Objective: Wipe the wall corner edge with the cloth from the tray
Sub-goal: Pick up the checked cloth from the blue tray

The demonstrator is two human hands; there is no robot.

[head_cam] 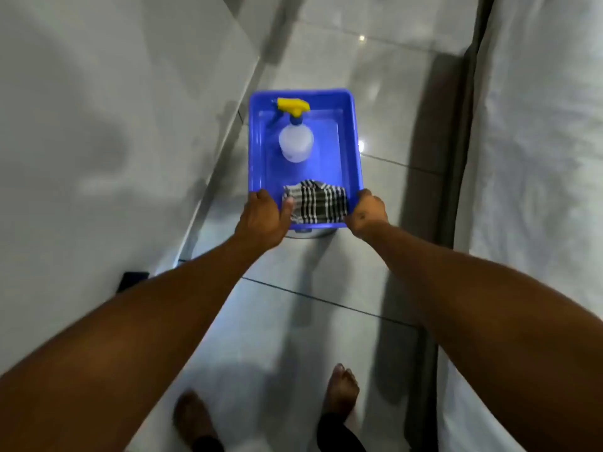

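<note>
While both arms reach forward from the bottom of the view, the contents run as follows, largest first.

Floor (326, 321): glossy pale tiles with dark grout lines, running between a pale wall (98, 125) on the left and a white-draped surface (538, 158) on the right; a dark vertical strip borders that drape.

Tray (354, 141): blue plastic, rectangular, raised rim, held out over the floor. A rounded grey object shows under its near edge; what it is cannot be told.

Left hand (261, 216): on the tray's near left corner, fingers curled over the rim, thumb lying inside against the cloth's left edge.

Right hand (368, 213): on the tray's near right corner, fingers wrapped around the rim, touching the cloth's right edge.

Bare feet (342, 389): two, on the tiles at the bottom of the view, blurred.

Cloth (318, 203): black-and-white checked, crumpled, lying inside the tray at its near end, between the two hands.

Spray bottle (296, 141): translucent white body, yellow trigger head, in the tray's far half, apart from the cloth.
</note>
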